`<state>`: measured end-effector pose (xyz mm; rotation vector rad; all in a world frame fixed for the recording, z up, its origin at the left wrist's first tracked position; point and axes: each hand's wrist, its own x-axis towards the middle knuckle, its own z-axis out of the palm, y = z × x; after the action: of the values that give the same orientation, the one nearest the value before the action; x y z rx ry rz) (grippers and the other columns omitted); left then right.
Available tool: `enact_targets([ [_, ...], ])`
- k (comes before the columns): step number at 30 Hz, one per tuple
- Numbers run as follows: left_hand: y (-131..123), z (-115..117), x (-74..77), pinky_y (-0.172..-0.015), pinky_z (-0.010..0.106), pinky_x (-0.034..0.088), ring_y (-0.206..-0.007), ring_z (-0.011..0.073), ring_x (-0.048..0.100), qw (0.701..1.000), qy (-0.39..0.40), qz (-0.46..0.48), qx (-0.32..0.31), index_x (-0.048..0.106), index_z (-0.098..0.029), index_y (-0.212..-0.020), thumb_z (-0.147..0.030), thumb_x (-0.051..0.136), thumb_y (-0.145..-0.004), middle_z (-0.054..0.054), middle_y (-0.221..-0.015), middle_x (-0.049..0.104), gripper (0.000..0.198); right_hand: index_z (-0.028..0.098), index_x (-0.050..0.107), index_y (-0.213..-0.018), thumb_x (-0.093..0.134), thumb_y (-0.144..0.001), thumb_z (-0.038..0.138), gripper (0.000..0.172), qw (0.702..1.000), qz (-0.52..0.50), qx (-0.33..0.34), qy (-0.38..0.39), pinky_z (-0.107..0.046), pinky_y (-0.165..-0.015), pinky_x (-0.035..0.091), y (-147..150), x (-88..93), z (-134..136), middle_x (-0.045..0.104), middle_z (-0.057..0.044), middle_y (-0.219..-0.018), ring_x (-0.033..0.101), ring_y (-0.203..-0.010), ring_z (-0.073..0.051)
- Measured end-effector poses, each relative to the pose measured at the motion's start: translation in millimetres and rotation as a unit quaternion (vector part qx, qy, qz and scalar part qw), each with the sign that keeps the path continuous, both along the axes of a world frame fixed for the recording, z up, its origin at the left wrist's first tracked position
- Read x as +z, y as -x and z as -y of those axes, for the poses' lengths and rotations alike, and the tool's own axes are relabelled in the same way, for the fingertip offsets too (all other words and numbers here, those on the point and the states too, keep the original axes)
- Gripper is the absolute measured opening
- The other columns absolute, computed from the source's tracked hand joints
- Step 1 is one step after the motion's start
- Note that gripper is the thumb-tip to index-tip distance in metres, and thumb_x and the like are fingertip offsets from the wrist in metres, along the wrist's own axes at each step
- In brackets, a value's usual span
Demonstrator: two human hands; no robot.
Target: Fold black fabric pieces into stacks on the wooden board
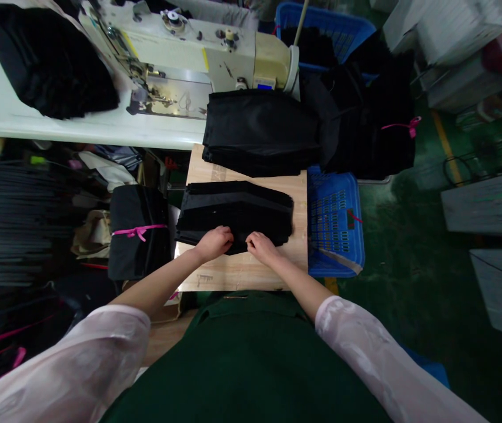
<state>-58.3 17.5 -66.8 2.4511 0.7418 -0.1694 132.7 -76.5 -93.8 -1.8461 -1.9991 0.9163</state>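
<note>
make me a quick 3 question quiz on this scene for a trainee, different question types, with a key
1. True or false: the left hand and right hand are both at the nearer black stack on the board.
2. Fill in: the tie around the bundle left of the board is ____.
3. Which is right beside the board, on its right side? A) sewing machine B) bundle C) basket

Key: 1. True; 2. pink; 3. C

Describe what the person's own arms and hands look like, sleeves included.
Pale pinkish-white sleeves with a faint pattern end partway down, leaving the forearms largely bare. The left hand and right hand are gloveless; no watch or bracelet shows.
</note>
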Motion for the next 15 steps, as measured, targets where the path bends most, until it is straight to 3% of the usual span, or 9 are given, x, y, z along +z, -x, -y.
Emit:
enact_targets([
  [5,-2,4,3.4,-0.076,0.03,0.047,-0.089,0.0218,0.059,0.999,0.002,-0.013,0.047,0.064,-0.018,-0.087,-0.021,0.057,-0.083,0.008,-0.092,0.063,0.009,0.018,0.06,-0.093,0.047,-0.089,0.006,0.018,1.0,0.024,0.002,-0.006,-0.029,-0.08,0.044,3,9.5,5,0.062,-0.005,-0.091,0.053,-0.089,-0.018],
  [11,-2,-9,1.5,-0.07,0.027,0.047,-0.075,0.0173,0.061,0.988,0.094,0.023,0.121,0.059,-0.02,-0.093,-0.017,0.048,-0.083,0.002,-0.082,0.064,0.014,0.019,0.064,-0.104,0.061,-0.088,0.025,0.017,0.993,0.052,0.074,-0.082,-0.039,-0.093,0.041,3,15.6,13,0.055,-0.01,-0.125,0.045,-0.115,-0.024],
  [15,0,-16,-0.4,-0.069,0.026,0.047,-0.071,0.0159,0.059,0.987,0.107,0.046,0.107,0.06,-0.02,-0.085,-0.007,0.042,-0.075,0.001,-0.077,0.062,0.024,0.018,0.067,-0.099,0.059,-0.09,0.022,0.012,0.989,0.095,0.096,-0.062,-0.039,-0.091,0.042,1,10.2,11,0.058,-0.01,-0.122,0.047,-0.113,-0.024],
])
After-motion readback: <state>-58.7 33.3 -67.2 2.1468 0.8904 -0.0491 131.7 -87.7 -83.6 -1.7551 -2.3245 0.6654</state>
